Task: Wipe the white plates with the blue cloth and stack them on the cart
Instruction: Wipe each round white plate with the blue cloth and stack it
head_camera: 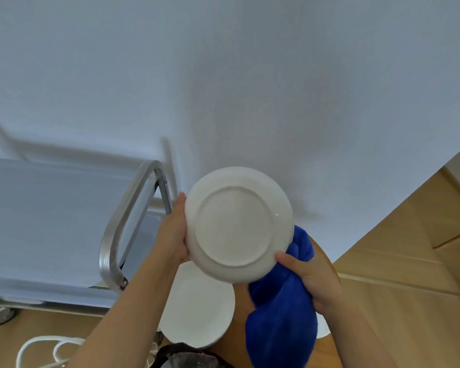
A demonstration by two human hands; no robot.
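I hold a white plate point(238, 224) up in front of me with its underside and foot ring facing the camera. My left hand point(173, 232) grips its left rim. My right hand point(310, 277) clasps the blue cloth point(282, 309) against the plate's lower right rim; the cloth hangs down bunched below it. A second white plate point(197, 306) lies face up on the round wooden table point(237, 322) under my arms. The metal cart point(51, 221) stands to the left, its top shelf bare in view.
The cart's curved steel handle point(122, 224) is just left of my left hand. A white wall fills the background. Wooden floor shows at right. A caster wheel point(3, 316) and a white cord point(37, 349) lie at lower left.
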